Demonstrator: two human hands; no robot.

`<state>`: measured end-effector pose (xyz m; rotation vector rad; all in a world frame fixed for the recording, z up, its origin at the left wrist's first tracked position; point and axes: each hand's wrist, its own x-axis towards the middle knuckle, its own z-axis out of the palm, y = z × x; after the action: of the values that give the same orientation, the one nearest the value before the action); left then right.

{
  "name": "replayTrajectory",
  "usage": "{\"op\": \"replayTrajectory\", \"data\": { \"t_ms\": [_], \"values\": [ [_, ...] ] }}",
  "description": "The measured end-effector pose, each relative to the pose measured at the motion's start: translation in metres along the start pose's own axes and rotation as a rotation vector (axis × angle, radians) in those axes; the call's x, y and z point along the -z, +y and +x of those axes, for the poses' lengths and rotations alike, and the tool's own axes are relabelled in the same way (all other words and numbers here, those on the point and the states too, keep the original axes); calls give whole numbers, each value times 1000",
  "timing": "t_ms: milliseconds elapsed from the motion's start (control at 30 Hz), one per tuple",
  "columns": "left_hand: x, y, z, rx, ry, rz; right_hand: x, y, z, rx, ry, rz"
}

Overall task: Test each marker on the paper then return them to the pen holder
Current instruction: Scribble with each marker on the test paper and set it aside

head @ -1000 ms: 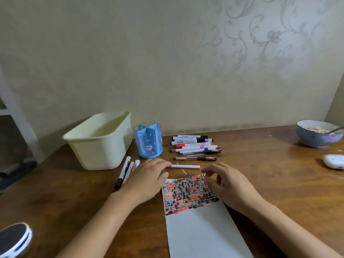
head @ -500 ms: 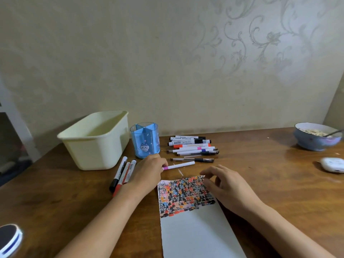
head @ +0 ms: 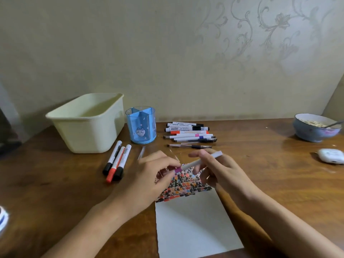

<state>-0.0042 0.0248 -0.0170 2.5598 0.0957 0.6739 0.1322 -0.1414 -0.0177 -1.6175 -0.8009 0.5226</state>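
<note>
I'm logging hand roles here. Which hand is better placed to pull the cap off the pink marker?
Left. The left hand already pinches the capped end beside the pink band of the marker, while the right hand grips the white barrel, steadying it.

1. Left hand is held palm down, fingertips pinched on the pink end of a marker.
2. Right hand is closed on its barrel.
3. Both forearms are extended forward.
</note>
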Motion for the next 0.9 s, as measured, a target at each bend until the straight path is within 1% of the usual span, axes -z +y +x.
{"op": "replayTrajectory", "data": {
  "t_ms": [133,233,433,533,667,833,900],
  "values": [
    [-3,3,-2,20,-10,-81,-3,-2,-2,-51,-64,99],
    [-3,9,-6,1,-28,-127,-7,-1,-4,-61,-67,170],
    [-6,10,-10,-6,-21,-112,-9,0,-4,-122,-92,225],
    [-6,8,-11,0,-41,-104,-8,-1,-6,-140,-154,234],
    [-4,3,-10,51,-33,-102,-6,-1,-6,-164,-218,266],
    [-1,2,-9,62,-80,-94,-3,0,-5,-143,-265,294],
    [6,-7,-6,89,-67,-96,7,-2,-4,-105,-252,318]
  ]
}}
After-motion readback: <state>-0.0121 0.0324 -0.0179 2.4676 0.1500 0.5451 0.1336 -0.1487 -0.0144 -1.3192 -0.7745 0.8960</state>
